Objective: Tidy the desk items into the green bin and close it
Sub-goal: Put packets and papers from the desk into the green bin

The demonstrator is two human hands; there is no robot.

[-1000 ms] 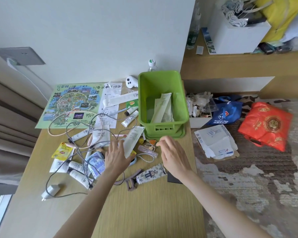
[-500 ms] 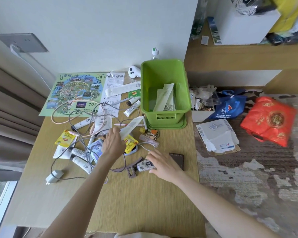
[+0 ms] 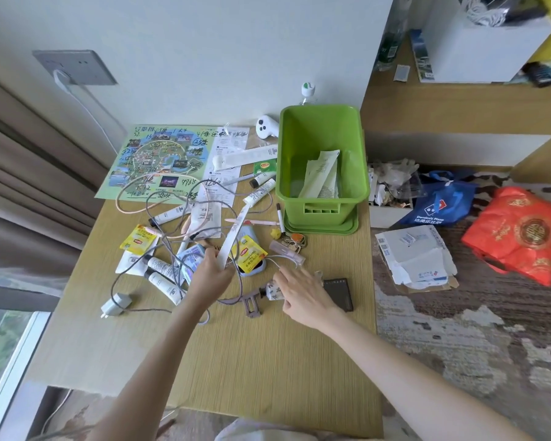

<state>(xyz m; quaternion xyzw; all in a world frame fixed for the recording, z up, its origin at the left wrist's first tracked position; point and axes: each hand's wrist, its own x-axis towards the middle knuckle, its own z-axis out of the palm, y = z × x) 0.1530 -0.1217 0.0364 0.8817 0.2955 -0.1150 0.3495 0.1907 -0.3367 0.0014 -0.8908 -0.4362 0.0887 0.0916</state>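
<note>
One wide-angle camera, worn on the person's head, looks forward and steeply down from near above the desk (image 3: pixel 268 361), facing the wall (image 3: pixel 204 58) behind it, with the floor (image 3: pixel 458 338) at right.
</note>
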